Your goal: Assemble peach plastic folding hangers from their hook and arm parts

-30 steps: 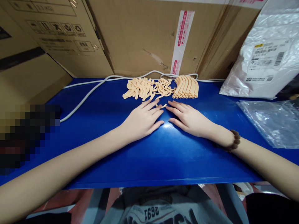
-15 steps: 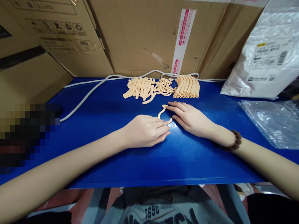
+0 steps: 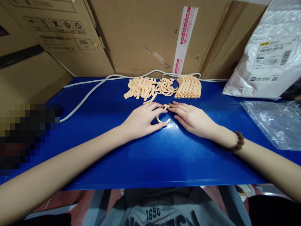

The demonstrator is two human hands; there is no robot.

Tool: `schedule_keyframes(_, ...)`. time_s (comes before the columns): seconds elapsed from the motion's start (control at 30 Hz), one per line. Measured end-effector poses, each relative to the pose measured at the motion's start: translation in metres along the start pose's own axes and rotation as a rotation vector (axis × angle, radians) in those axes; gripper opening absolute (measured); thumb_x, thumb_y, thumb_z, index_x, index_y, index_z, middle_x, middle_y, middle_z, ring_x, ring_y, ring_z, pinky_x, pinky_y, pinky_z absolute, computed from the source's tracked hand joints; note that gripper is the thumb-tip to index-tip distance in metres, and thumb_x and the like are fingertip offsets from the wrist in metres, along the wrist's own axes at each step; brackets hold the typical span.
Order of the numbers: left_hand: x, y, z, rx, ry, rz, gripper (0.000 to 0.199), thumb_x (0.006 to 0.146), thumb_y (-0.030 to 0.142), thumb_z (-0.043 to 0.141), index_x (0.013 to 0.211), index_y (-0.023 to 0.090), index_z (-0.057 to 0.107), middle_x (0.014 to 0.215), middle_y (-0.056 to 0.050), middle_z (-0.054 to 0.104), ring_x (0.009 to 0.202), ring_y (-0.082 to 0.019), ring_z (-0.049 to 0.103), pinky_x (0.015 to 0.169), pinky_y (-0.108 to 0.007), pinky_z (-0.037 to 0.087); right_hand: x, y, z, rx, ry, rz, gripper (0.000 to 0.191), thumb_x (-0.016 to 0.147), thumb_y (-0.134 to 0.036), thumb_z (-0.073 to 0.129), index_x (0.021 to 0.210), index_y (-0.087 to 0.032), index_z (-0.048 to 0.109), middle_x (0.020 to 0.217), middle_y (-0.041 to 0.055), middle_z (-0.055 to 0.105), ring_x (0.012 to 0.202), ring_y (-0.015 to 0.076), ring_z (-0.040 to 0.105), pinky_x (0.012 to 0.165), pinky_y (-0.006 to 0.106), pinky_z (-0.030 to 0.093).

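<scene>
A cream-coloured, hook-shaped plastic piece [image 3: 162,121] lies on the blue table between my hands, its curved end toward me. My left hand [image 3: 146,120] arches over its left side, thumb apart from the fingers, with fingertips close to the knobbed upper end. My right hand [image 3: 191,118] rests on the table to the right, fingers stretched out, and its fingertips reach that same knobbed end. Whether the fingertips press on the piece is hard to see. Beyond the hands are a loose heap of curved cream pieces [image 3: 140,87], smaller hooked pieces [image 3: 166,88] and a neat row of curved strips [image 3: 188,87].
Cardboard boxes [image 3: 145,37] stand along the back of the blue table [image 3: 150,163]. A white cable [image 3: 82,102] runs behind the pieces and down the left. At right are a white labelled mailing bag [image 3: 263,62] and a clear plastic bag [image 3: 275,124].
My left hand has moved up and slightly left, opening its thumb from its fingers and uncovering the hook's curve. The hook has turned a little. My right hand has barely moved.
</scene>
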State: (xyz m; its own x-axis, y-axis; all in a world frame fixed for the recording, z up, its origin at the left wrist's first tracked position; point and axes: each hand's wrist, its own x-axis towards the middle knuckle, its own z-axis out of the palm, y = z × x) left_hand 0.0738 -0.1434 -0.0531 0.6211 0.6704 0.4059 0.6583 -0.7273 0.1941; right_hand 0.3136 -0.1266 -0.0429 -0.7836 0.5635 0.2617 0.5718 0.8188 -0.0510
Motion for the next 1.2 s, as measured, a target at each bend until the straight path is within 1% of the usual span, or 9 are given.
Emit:
schedule_keyframes(0.1, 0.000, -0.002, 0.001, -0.041, -0.016, -0.028, 0.035, 0.095, 0.045, 0.055, 0.114, 0.018, 0.067, 0.125, -0.009, 0.066, 0.117, -0.025, 0.061, 0.101, -0.042, 0.049, 0.001, 0.008, -0.012, -0.048, 0.047, 0.041, 0.037, 0.099, -0.027, 0.043, 0.129, -0.013, 0.058, 0.133, 0.0129, 0.062, 0.123, 0.0257, 0.057, 0.102, 0.043, 0.048)
schedule_keyframes(0.2, 0.000, -0.003, 0.000, -0.059, 0.002, -0.007, 0.033, 0.095, 0.043, 0.056, 0.112, 0.018, 0.067, 0.123, -0.009, 0.068, 0.115, -0.025, 0.062, 0.101, -0.042, 0.049, 0.000, 0.029, -0.026, -0.128, 0.125, 0.172, 0.035, 0.098, -0.031, 0.044, 0.125, -0.016, 0.061, 0.126, 0.0134, 0.065, 0.118, 0.0297, 0.058, 0.100, 0.048, 0.047)
schedule_keyframes(0.27, -0.001, -0.004, 0.000, -0.067, 0.003, 0.004, 0.031, 0.095, 0.041, 0.056, 0.111, 0.018, 0.067, 0.123, -0.009, 0.069, 0.115, -0.024, 0.062, 0.101, -0.041, 0.048, -0.003, 0.047, -0.031, -0.174, 0.163, 0.250, 0.039, 0.097, -0.034, 0.046, 0.130, -0.016, 0.058, 0.130, 0.0149, 0.062, 0.120, 0.0326, 0.057, 0.101, 0.052, 0.046)
schedule_keyframes(0.43, 0.000, -0.005, -0.001, -0.063, 0.000, 0.026, 0.032, 0.095, 0.041, 0.055, 0.111, 0.017, 0.068, 0.121, -0.009, 0.070, 0.114, -0.024, 0.064, 0.100, -0.040, 0.049, -0.011, 0.083, -0.028, -0.209, 0.121, 0.302, 0.054, 0.095, -0.039, 0.046, 0.143, -0.013, 0.046, 0.140, 0.0175, 0.056, 0.129, 0.0348, 0.051, 0.103, 0.056, 0.042)
schedule_keyframes(0.6, 0.000, -0.005, -0.002, -0.043, 0.001, 0.044, 0.033, 0.095, 0.042, 0.054, 0.110, 0.016, 0.068, 0.121, -0.010, 0.070, 0.111, -0.024, 0.065, 0.099, -0.040, 0.050, -0.011, 0.085, -0.024, -0.224, 0.094, 0.294, 0.050, 0.096, -0.041, 0.045, 0.136, -0.012, 0.053, 0.132, 0.0190, 0.062, 0.130, 0.0345, 0.051, 0.103, 0.055, 0.041)
schedule_keyframes(0.77, 0.000, -0.005, -0.002, -0.029, -0.010, 0.044, 0.035, 0.096, 0.043, 0.053, 0.111, 0.015, 0.068, 0.121, -0.010, 0.070, 0.110, -0.024, 0.065, 0.097, -0.039, 0.051, -0.012, 0.086, -0.027, -0.263, 0.090, 0.303, 0.053, 0.095, -0.042, 0.047, 0.137, -0.010, 0.050, 0.136, 0.0201, 0.058, 0.129, 0.0362, 0.052, 0.104, 0.056, 0.041)
schedule_keyframes(1.0, 0.000, -0.004, -0.002, -0.012, -0.018, 0.046, 0.037, 0.097, 0.044, 0.051, 0.112, 0.015, 0.068, 0.121, -0.010, 0.069, 0.111, -0.024, 0.064, 0.097, -0.039, 0.050, -0.019, 0.102, -0.028, -0.293, 0.057, 0.275, 0.058, 0.095, -0.052, 0.046, 0.138, -0.013, 0.047, 0.123, 0.0218, 0.065, 0.107, 0.0360, 0.062, 0.090, 0.055, 0.049)
schedule_keyframes(1.13, 0.000, -0.004, -0.002, -0.016, -0.021, 0.047, 0.037, 0.097, 0.044, 0.050, 0.112, 0.015, 0.068, 0.122, -0.010, 0.069, 0.111, -0.024, 0.064, 0.096, -0.038, 0.051, -0.018, 0.097, -0.030, -0.387, 0.063, 0.311, 0.063, 0.092, -0.051, 0.051, 0.137, -0.008, 0.048, 0.114, 0.0216, 0.069, 0.098, 0.0347, 0.064, 0.087, 0.050, 0.049)
schedule_keyframes(1.2, 0.000, -0.004, -0.002, -0.016, -0.021, 0.048, 0.037, 0.097, 0.044, 0.050, 0.112, 0.015, 0.067, 0.122, -0.010, 0.069, 0.111, -0.024, 0.064, 0.096, -0.038, 0.051, -0.016, 0.091, -0.032, -0.429, 0.056, 0.344, 0.059, 0.091, -0.048, 0.052, 0.135, -0.009, 0.051, 0.109, 0.0190, 0.070, 0.095, 0.0329, 0.066, 0.085, 0.048, 0.049)
